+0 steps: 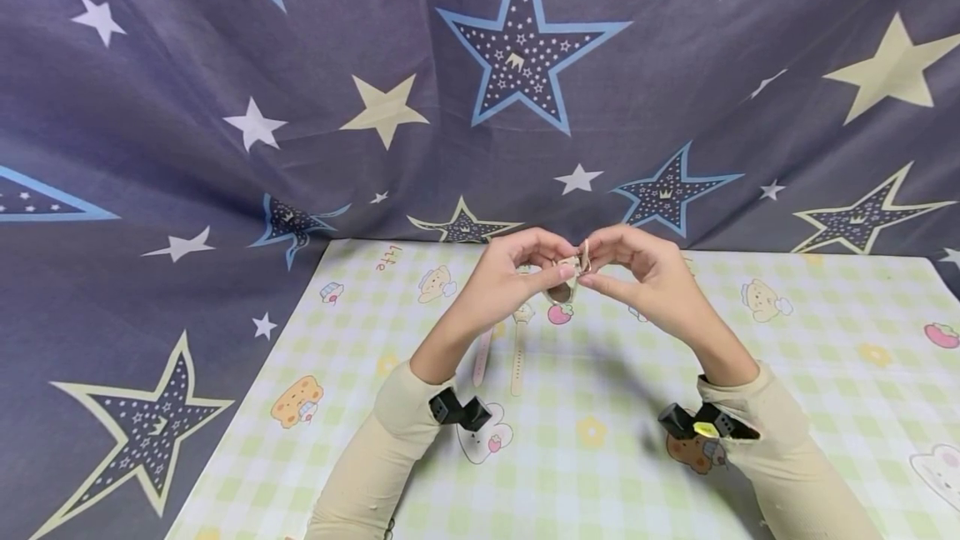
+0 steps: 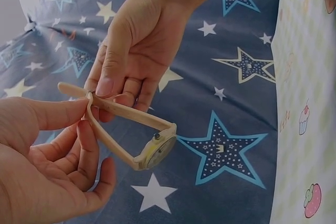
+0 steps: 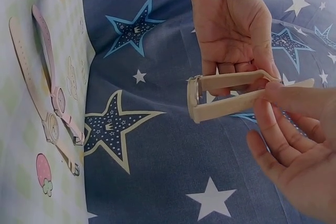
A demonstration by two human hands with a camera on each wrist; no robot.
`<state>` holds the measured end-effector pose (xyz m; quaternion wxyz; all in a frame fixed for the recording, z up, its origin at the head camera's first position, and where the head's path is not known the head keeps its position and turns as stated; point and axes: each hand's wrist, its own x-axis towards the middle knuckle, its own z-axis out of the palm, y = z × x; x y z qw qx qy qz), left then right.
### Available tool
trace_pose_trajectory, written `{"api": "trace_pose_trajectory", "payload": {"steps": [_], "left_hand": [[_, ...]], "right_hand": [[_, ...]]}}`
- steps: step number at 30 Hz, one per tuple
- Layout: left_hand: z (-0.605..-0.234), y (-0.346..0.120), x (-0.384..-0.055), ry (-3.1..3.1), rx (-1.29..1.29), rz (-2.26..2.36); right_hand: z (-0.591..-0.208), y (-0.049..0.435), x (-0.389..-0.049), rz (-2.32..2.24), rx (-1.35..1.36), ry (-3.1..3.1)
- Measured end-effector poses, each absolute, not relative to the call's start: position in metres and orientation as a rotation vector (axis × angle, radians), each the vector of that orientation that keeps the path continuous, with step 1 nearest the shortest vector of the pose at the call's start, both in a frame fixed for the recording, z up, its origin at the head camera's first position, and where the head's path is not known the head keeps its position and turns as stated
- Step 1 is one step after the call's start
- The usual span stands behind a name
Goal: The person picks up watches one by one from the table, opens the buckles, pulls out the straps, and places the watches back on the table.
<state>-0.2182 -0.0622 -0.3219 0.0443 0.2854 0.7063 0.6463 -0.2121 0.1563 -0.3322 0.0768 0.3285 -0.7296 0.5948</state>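
Note:
Both hands hold a beige wristwatch (image 1: 561,293) above the far part of the table. Its strap is looped, with the ends meeting between the fingers and the watch face (image 2: 160,151) hanging at the loop's far end. My left hand (image 1: 501,275) pinches the strap (image 2: 116,142) near its joined ends, thumb against fingertips. My right hand (image 1: 645,269) grips the strap's other end between thumb and fingers, as the right wrist view (image 3: 231,107) of the strap shows. Whether the buckle is fastened is hidden by the fingertips.
On the table lie two more watches side by side, a pink one (image 3: 59,99) and a cream one (image 3: 51,127), straps stretched out straight. The tabletop (image 1: 592,482) wears a green checked cloth with cartoon prints. Behind it hangs a dark star-patterned curtain (image 1: 315,40).

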Motion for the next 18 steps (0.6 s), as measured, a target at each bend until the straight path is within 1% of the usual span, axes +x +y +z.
{"api": "trace_pose_trajectory", "payload": {"steps": [8,18], "left_hand": [[-0.3182,-0.0640,-0.2189,2.413,0.831,1.841],[-0.3211,-0.0665,-0.2206,2.629,0.919,1.618]], "right_hand": [[-0.3322,0.1538,-0.2121,1.699,0.901,-2.223],[-0.3337,0.1559,-0.2139,1.566,0.811,-2.355]]}}
